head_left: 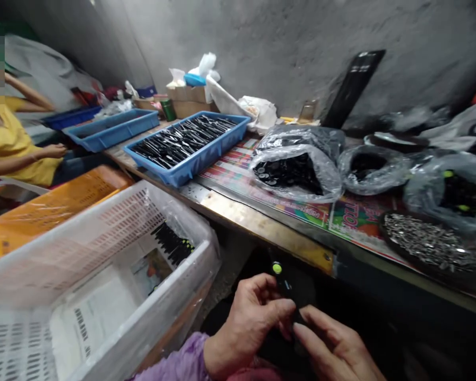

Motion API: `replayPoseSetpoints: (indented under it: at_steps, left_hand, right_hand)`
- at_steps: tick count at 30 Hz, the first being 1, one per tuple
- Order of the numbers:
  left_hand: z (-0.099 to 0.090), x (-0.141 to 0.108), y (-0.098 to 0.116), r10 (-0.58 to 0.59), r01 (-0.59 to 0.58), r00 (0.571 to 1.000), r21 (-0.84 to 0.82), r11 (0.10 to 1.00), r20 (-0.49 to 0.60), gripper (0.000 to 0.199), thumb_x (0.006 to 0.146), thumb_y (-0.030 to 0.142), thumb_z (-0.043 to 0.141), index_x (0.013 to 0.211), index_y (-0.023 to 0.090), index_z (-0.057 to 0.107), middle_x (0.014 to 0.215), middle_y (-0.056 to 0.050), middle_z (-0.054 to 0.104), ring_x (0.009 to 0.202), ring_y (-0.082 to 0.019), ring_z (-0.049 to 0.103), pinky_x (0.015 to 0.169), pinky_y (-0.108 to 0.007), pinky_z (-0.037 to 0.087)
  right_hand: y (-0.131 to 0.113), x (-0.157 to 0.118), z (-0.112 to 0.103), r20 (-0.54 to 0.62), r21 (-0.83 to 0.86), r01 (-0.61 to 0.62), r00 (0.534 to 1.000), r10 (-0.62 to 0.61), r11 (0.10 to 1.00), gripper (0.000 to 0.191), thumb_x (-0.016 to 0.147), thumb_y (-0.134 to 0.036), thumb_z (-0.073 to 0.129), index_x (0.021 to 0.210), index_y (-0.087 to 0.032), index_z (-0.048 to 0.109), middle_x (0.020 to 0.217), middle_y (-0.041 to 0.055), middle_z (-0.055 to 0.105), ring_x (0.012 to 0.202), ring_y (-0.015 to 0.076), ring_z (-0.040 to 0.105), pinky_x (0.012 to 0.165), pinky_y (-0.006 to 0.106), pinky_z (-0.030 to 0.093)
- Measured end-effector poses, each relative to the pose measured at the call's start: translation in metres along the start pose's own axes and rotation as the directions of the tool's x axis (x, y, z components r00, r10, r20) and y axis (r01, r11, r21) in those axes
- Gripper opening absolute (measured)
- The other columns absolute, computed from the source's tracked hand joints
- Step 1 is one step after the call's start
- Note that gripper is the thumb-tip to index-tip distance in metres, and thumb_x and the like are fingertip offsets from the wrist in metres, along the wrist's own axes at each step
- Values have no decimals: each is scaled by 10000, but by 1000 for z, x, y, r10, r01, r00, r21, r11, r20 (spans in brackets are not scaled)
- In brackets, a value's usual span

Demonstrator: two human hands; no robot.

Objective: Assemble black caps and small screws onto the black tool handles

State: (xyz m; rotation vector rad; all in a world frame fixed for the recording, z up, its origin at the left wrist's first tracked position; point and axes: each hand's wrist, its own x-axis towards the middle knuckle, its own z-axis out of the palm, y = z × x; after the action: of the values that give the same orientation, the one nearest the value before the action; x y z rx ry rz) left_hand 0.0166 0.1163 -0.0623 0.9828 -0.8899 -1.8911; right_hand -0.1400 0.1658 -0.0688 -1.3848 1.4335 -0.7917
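Above my lap, my left hand grips a slim black piece with a lime-green button, which points up and away from me. Its exact kind I cannot make out. At the near end of that piece, the thumb and forefinger of my right hand close on it; dark surroundings partly hide this end. To the left, a white plastic crate holds similar black pieces with lime-green spots, lying on printed paper.
On the bench stand a blue tray of black strips, plastic bags of black parts and a dish of small metal pins. An orange crate is beyond the white one. A person in yellow sits far left.
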Motion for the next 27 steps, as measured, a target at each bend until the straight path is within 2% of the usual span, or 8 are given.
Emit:
replayPoseSetpoints:
  at_steps: [2,6,12,16,23,27]
  left_hand:
    - [2,-3,-2,1,-1,1000,16,1000,-19,276,679,310,802,714,121,602,520,20,576,437,-86,537,461,-191,434]
    - [4,-3,-1,-3,5,1000,42,999,-28,350,636,366,834,692,122,590,511,26,579,408,-88,544,428,-184,422]
    - [5,-1,-3,28,-29,1000,103,994,10,402,674,453,808,746,120,595,498,48,550,390,-89,555,419,-179,421]
    - [5,-1,-2,39,-41,999,131,990,17,393,678,450,803,717,128,582,497,52,545,405,-91,570,430,-174,434]
    - [3,1,5,1,-9,998,123,992,62,337,685,379,816,690,130,589,493,39,569,418,-89,568,441,-170,445]
    - [-2,3,7,-42,38,991,35,999,129,316,679,306,837,878,122,676,628,5,653,511,-106,611,514,-197,497]
  right_hand:
    - [-5,-1,1,54,29,-18,998,16,999,357,908,-504,519,768,-194,628,713,16,604,610,147,542,515,188,462]
    - [-8,-2,-1,128,54,-37,991,30,998,350,943,-464,491,792,-177,624,738,2,572,664,132,503,580,184,432]
    - [-6,-3,-7,131,35,-54,990,49,998,371,951,-466,476,750,-166,560,685,-24,461,570,98,388,475,188,321]
    - [-4,-5,-10,135,73,-92,987,82,993,371,952,-479,479,773,-166,568,671,-36,457,472,65,305,401,193,233]
    - [-1,-6,-16,169,141,-95,983,71,985,381,948,-493,497,821,-158,628,615,-49,420,422,51,302,375,186,217]
    - [2,-4,-15,212,218,-121,975,74,968,397,933,-519,532,818,-147,608,636,-52,411,416,37,313,376,173,226]
